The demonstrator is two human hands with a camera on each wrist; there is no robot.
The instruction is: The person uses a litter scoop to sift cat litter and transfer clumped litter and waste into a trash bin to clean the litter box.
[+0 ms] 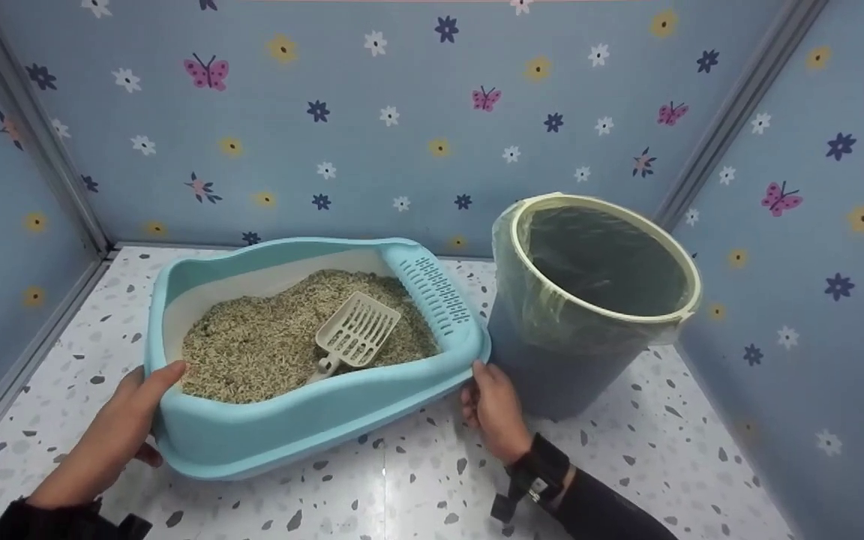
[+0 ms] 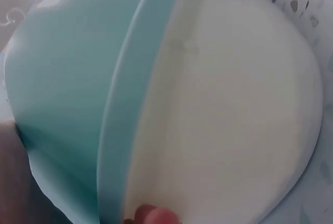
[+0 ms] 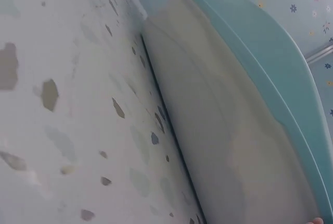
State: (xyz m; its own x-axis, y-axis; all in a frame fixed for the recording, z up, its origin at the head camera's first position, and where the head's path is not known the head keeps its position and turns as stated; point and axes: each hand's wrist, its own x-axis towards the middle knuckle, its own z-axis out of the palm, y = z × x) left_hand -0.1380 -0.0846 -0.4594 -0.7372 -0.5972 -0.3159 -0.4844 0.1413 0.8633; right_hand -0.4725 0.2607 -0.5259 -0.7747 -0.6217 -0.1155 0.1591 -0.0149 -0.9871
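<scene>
A light-blue litter box (image 1: 289, 431) with a white base (image 2: 234, 94) sits at an angle in the head view. Inside it lies tan pellet litter (image 1: 244, 352), and a beige slotted scoop (image 1: 337, 343) rests on top. My left hand (image 1: 113, 427) grips the box's left end, thumb over the rim and fingers underneath. At the near right corner my right hand (image 1: 498, 409) holds the lower blue edge, its thumb on top and fingers curled below. In the left wrist view, fingertips (image 2: 158, 216) show against the white base.
Close to the box's right end stands a grey-blue bin (image 1: 552, 375), lined with a thin yellowish bag (image 1: 544, 307) under a cream rim ring. Flower-patterned wall panels (image 1: 372, 82) enclose the speckled white floor (image 1: 342, 502) at the back and both sides.
</scene>
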